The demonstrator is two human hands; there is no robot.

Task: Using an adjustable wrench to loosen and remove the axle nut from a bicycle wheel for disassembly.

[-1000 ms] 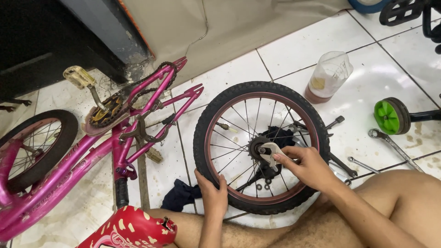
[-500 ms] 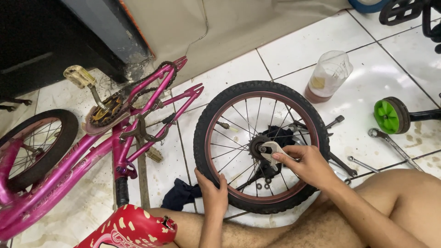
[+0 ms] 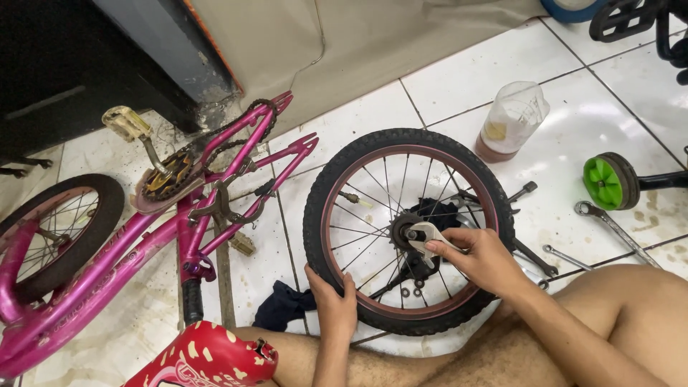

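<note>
A loose bicycle wheel [image 3: 408, 229] is laid flat on the tiled floor [image 3: 473, 79], in the middle of the view. At its hub [image 3: 403, 231] a flat metal wrench [image 3: 430, 235] is gripped by the right hand [image 3: 480, 259], fingers closed around it. The tyre is clasped at 7 o'clock by the left hand [image 3: 331, 301], fingers curled over the rim. From the wheel, a pink bicycle frame [image 3: 179, 229] with its chain [image 3: 172, 172] is seen at 9 o'clock, a plastic jug [image 3: 512, 122] at 1 o'clock, a green training wheel [image 3: 609, 181] and two spanners [image 3: 609, 226] at 3 o'clock. A dark rag [image 3: 283, 307] lies at 8 o'clock. The wrench's handle is hidden by the fingers; the red saddle [image 3: 208, 358] is cut off below.
</note>
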